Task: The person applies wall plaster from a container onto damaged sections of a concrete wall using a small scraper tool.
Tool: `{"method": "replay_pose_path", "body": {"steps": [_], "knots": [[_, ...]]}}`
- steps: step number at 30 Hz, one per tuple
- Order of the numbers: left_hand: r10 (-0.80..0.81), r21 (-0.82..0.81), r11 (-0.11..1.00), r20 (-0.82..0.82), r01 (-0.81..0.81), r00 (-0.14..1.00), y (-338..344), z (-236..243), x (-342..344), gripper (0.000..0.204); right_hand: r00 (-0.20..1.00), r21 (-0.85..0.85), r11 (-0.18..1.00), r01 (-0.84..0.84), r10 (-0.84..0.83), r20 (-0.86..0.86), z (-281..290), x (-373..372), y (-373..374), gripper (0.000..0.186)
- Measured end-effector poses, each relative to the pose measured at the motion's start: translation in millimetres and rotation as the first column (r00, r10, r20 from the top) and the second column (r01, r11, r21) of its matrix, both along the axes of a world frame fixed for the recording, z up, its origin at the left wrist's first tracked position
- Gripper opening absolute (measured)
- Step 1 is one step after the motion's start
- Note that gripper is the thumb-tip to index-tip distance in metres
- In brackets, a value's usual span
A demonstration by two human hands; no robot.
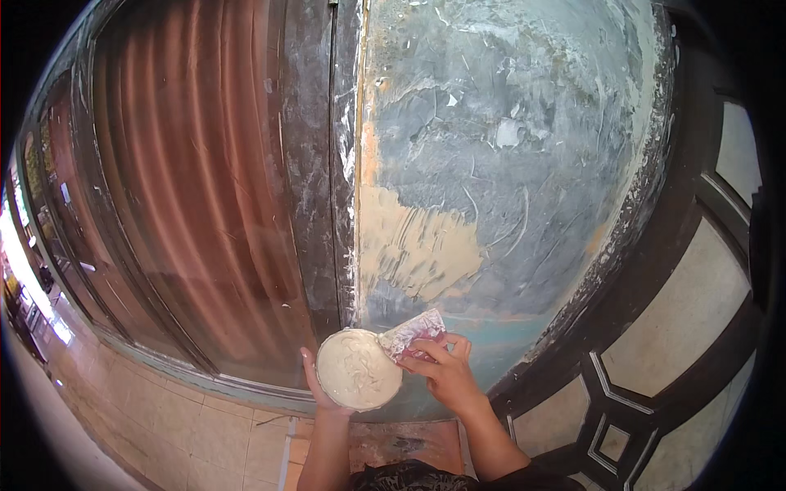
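Observation:
My left hand [319,388] holds a round tub of cream-coloured putty [359,370] from its left side and below, with the thumb up along the rim. A pinkish-red flat scraper [416,334], smeared with pale putty, is pinched in the fingers of my right hand [446,372]. The scraper's left end touches or overlaps the tub's right rim; I cannot tell which. Ahead stands a grey-blue wall [524,196] with a fresh-looking beige putty patch [417,245] streaked across its lower left.
Left of the wall, a dark wooden frame [315,180] borders a glass pane with a reddish-brown curtain [188,180] behind it. Dark panelled woodwork [679,327] with pale insets runs along the right. Beige floor tiles [196,434] lie at lower left.

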State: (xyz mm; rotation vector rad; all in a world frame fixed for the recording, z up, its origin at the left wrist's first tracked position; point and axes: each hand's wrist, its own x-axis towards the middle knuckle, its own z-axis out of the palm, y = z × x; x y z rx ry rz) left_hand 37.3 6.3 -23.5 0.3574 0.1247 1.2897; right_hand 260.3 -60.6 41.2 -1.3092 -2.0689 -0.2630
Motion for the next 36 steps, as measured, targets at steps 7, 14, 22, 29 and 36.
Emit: {"method": "replay_pose_path", "body": {"steps": [7, 14, 22, 29, 36], "knots": [[-0.034, -0.05, 0.998, 0.034, 0.035, 0.999, -9, 3, 5, 0.092, 1.0, 0.043, 0.999, 0.018, -0.018, 0.009, 1, -4, 3, 0.06], [-0.117, -0.023, 0.993, 0.065, 0.119, 0.991, -10, -6, 13, 0.093, 0.996, 0.111, 0.991, 0.076, -0.07, -0.052, -2, -4, 14, 0.064], [-0.108, 0.008, 0.994, 0.066, 0.108, 0.992, -4, -18, 13, 0.095, 0.936, 0.213, 0.971, 0.111, -0.03, -0.351, 20, -5, 53, 0.038], [-0.019, -0.064, 0.998, 0.045, 0.022, 0.999, 5, -24, 1, 0.094, 0.861, 0.104, 0.983, 0.153, -0.08, -0.502, 6, -10, 80, 0.025], [0.03, 0.016, 0.999, 0.067, -0.032, 0.997, 9, -17, -18, 0.09, 0.833, 0.074, 0.982, 0.176, -0.108, -0.543, 1, -9, 94, 0.019]]}}
